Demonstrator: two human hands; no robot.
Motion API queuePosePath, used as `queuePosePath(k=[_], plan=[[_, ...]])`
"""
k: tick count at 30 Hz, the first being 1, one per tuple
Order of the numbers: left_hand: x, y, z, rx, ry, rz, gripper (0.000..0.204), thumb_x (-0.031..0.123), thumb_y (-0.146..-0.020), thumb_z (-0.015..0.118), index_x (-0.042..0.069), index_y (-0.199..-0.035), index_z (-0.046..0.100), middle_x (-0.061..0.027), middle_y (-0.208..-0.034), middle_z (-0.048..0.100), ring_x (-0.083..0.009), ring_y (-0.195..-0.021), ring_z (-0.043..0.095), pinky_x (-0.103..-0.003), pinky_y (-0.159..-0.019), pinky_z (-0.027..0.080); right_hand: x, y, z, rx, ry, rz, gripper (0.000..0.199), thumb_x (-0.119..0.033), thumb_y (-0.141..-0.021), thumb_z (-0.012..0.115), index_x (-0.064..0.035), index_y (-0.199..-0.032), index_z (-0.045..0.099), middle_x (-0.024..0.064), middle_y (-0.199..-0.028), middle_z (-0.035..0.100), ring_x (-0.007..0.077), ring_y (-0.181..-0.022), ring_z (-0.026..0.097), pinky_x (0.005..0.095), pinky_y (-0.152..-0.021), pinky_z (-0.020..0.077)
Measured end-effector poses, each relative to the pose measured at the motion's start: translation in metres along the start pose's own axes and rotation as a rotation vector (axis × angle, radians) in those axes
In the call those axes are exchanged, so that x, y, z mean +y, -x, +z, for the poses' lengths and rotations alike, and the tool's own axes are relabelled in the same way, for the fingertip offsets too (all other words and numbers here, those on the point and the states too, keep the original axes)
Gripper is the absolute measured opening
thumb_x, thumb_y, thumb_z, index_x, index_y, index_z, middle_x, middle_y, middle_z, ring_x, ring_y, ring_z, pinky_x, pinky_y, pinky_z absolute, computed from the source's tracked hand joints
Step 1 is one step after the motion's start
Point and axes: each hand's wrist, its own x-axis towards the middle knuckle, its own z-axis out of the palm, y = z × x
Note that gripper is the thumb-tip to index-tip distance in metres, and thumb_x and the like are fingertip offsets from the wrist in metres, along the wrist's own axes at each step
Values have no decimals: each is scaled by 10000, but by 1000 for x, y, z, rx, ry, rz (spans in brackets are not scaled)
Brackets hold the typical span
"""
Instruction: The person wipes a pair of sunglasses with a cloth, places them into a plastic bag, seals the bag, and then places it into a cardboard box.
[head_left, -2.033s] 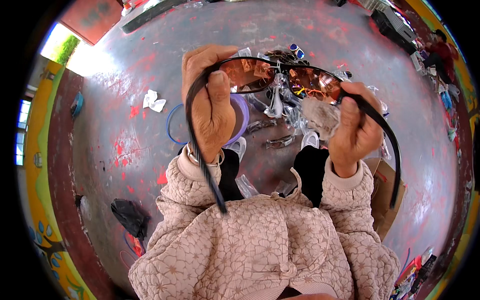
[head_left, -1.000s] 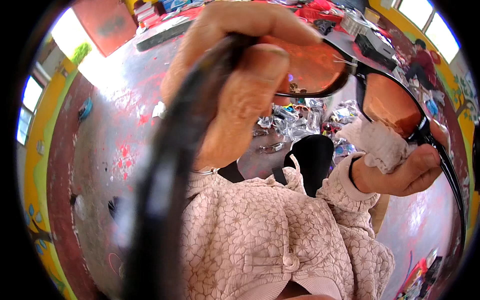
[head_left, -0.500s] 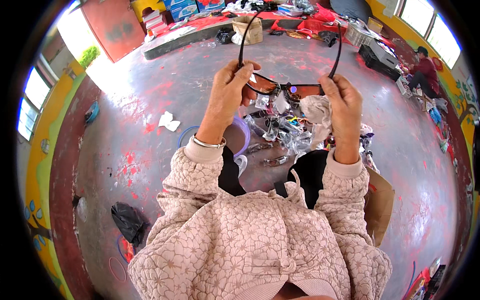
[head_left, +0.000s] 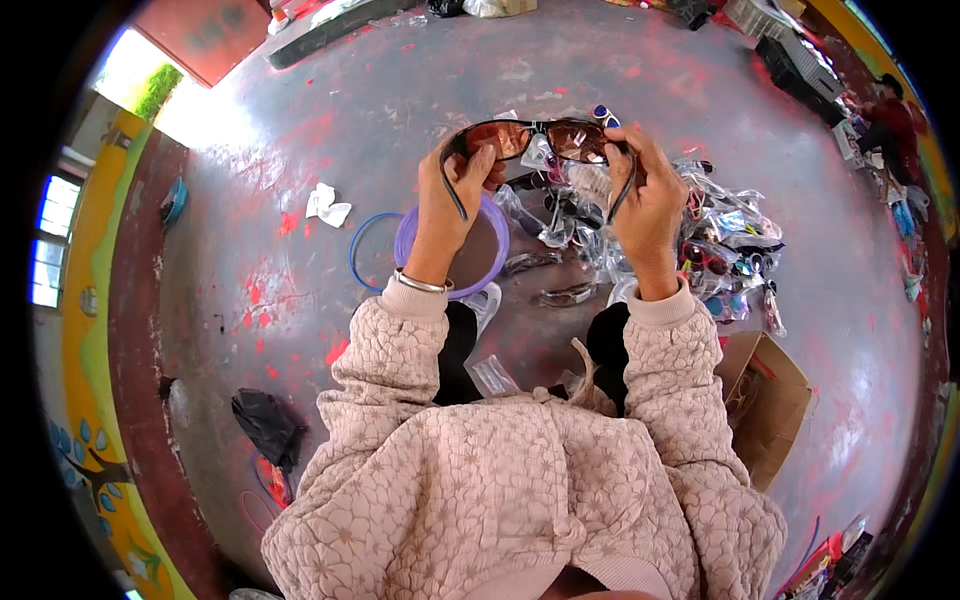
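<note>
A pair of dark-framed sunglasses with brownish lenses is held up in front of me, its temples bent back toward me. My left hand pinches its left end, fingers closed near the hinge. Closed on the opposite end, my right hand grips by the other hinge. A crumpled pale cloth shows beside the right fingers, just below the right lens. Beneath and beyond the hands, several sunglasses in clear plastic bags lie heaped on the floor.
A purple ring and a blue hoop lie left of the pile. White crumpled paper rests farther left. A cardboard box stands at my right, a black bag at my left. Another person sits at the far right.
The sunglasses have been turned over: their temples pointed up and away, and now point toward me. My view has tilted down, showing more of the pile and the box.
</note>
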Motion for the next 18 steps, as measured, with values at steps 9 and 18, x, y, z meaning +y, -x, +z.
queuePosePath(k=[9,18], plan=[[-43,-22,3,124,46,-162,175,142,-816,643,-19,-881,623,-65,-713,623,-106,-571,565,-217,-512,435,11,20,33,-120,54,-97,203,48,-719,540,-31,-898,594,93,-789,613,241,-624,596,289,-544,467],[-54,-12,7,-112,416,-247,432,80,-901,458,12,-1291,284,-147,-1060,564,-249,-927,587,-345,-822,483,24,14,35,-11,42,284,131,-5,-765,577,-30,-892,601,104,-780,617,215,-612,600,281,-557,463]])
